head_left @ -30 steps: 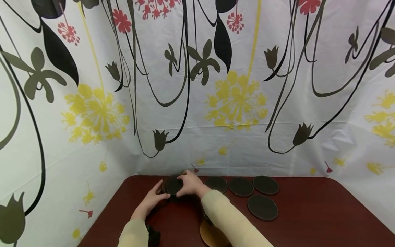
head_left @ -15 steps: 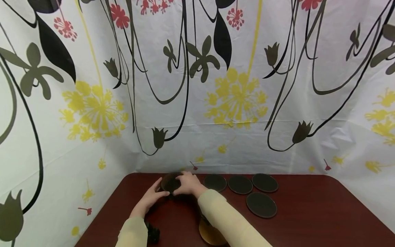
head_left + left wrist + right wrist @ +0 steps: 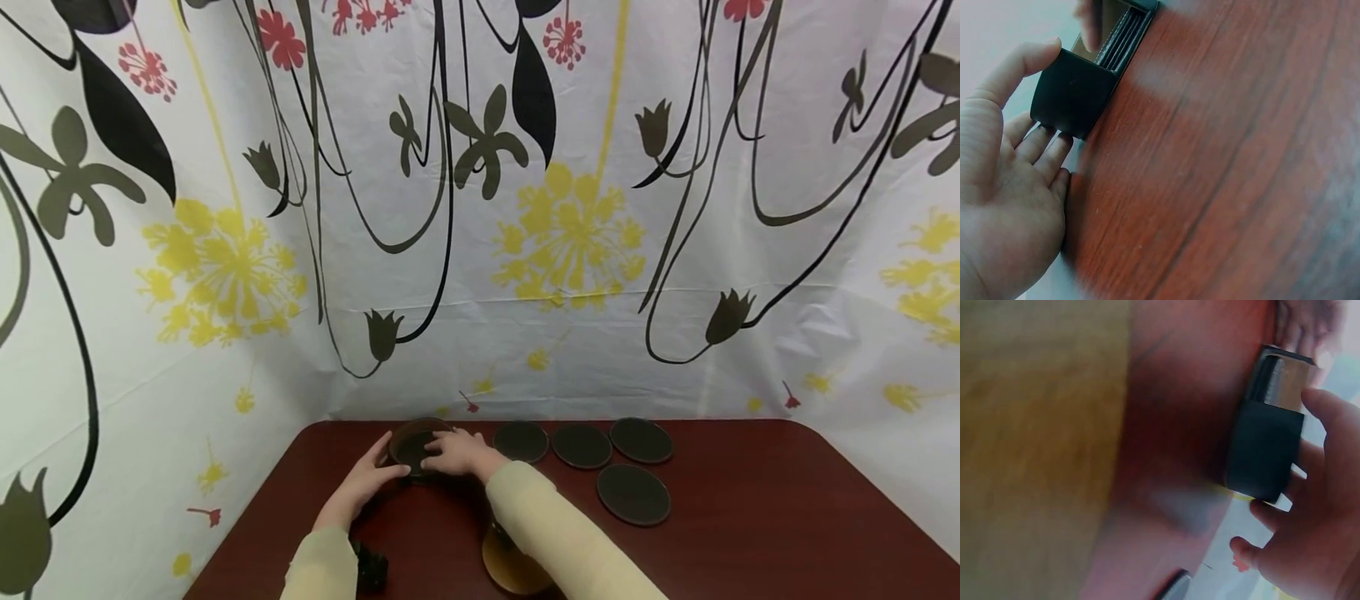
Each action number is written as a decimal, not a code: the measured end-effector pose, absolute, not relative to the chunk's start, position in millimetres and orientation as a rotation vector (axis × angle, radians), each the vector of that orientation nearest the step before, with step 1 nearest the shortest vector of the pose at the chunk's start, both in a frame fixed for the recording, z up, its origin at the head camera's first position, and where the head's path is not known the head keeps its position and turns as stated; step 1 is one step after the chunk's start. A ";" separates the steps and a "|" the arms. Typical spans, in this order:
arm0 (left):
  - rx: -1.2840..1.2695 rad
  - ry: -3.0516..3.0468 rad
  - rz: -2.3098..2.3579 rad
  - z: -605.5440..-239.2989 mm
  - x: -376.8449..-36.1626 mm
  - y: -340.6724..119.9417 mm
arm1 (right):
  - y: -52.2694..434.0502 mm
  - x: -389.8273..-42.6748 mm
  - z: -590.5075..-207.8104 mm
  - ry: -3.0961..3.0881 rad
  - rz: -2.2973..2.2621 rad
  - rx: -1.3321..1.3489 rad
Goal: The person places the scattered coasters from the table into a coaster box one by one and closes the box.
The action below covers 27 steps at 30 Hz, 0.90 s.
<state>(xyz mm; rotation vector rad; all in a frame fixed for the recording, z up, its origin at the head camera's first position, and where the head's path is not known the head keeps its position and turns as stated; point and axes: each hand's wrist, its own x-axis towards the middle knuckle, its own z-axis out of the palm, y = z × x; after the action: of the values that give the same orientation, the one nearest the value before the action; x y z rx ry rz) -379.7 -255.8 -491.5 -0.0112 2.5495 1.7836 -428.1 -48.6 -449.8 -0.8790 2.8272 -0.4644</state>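
A black coaster holder (image 3: 411, 443) with dark discs standing in it sits at the back left of the red-brown table (image 3: 750, 533). My left hand (image 3: 384, 468) holds its left side. In the left wrist view the thumb lies on one edge of the holder (image 3: 1072, 94) and the fingers (image 3: 1044, 147) lie along the other. My right hand (image 3: 450, 450) rests over the holder's top and right side. The right wrist view shows that hand's fingers (image 3: 1329, 419) curled round the black holder (image 3: 1266, 450).
Three round dark coasters (image 3: 581, 445) lie in a row to the right of the holder, with one more (image 3: 633, 494) in front of them. A round tan wooden piece (image 3: 510, 567) lies under my right forearm. A patterned curtain (image 3: 480, 250) closes off the back and sides.
Both hands stay at the holder. The right hand has settled slightly lower over its top, and the view has shifted a little.
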 end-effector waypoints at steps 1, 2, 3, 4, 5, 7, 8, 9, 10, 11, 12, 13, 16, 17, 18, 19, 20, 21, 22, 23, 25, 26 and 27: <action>-0.012 2.549 1.780 -491.3 -379.4 -256.1 | -44.8 -426.3 -447.4 2.812 -0.478 -0.910; -0.010 2.547 1.779 -490.9 -379.5 -255.5 | -39.3 -424.8 -444.7 2.800 -0.488 -0.937; -0.008 2.546 1.778 -490.7 -379.6 -255.1 | -33.2 -423.5 -442.4 2.792 -0.500 -0.962; -0.006 2.548 1.777 -490.4 -379.8 -254.9 | -26.2 -422.0 -439.7 2.779 -0.522 -0.981; -0.004 2.553 1.773 -490.1 -379.9 -255.0 | -18.4 -420.8 -437.0 2.766 -0.545 -0.997; 0.000 2.559 1.769 -489.6 -380.4 -255.8 | -0.3 -418.5 -432.7 2.748 -0.586 -1.012; 0.004 2.564 1.766 -489.5 -380.9 -256.4 | 10.2 -417.1 -430.7 2.743 -0.606 -1.015; 0.008 2.566 1.761 -489.3 -381.2 -257.1 | 21.8 -415.0 -428.4 2.733 -0.633 -1.015; 0.013 2.569 1.756 -489.1 -381.6 -257.8 | 34.2 -412.9 -426.0 2.728 -0.658 -1.012; 0.021 2.564 1.756 -488.9 -382.2 -258.7 | 47.3 -410.4 -423.6 2.730 -0.677 -1.009; 0.027 2.563 1.752 -488.8 -382.6 -259.5 | 61.0 -407.8 -421.6 2.732 -0.698 -1.007; 0.033 2.558 1.751 -488.6 -383.1 -260.3 | 75.2 -405.0 -419.1 2.733 -0.724 -1.005; 0.041 2.549 1.749 -488.6 -384.1 -262.7 | 118.4 -397.4 -413.8 2.726 -0.835 -0.996; 0.045 2.548 1.745 -488.4 -384.2 -263.0 | 132.7 -394.7 -412.7 2.716 -0.883 -0.981; 0.045 2.551 1.736 -488.2 -384.2 -263.2 | 146.8 -391.7 -412.3 2.701 -0.934 -0.957; 0.048 2.549 1.732 -488.2 -384.1 -263.3 | 160.4 -388.4 -411.8 2.690 -0.983 -0.922; 0.048 2.549 1.726 -488.4 -383.9 -263.3 | 173.5 -385.1 -412.1 2.677 -1.030 -0.880; 0.050 2.550 1.717 -488.4 -383.5 -262.9 | 186.0 -381.1 -412.4 2.665 -1.076 -0.821; 0.056 2.551 1.712 -488.5 -383.2 -262.3 | 197.9 -377.2 -413.5 2.656 -1.117 -0.760; 0.058 2.552 1.709 -488.8 -382.9 -261.7 | 209.2 -373.5 -415.2 2.645 -1.154 -0.702; 0.064 2.549 1.708 -489.8 -382.2 -260.2 | 228.8 -365.6 -419.8 2.619 -1.211 -0.593; 0.066 2.547 1.707 -490.3 -381.9 -259.3 | 237.2 -361.8 -422.8 2.603 -1.233 -0.545; 0.071 2.546 1.703 -490.7 -381.8 -258.0 | 244.7 -358.2 -426.3 2.587 -1.250 -0.502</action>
<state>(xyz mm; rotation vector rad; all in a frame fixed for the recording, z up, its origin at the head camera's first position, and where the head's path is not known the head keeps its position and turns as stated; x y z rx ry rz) -381.8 -258.0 -490.7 0.0709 2.5463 1.7033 -358.2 244.7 -426.3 -0.5021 2.5869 -1.2500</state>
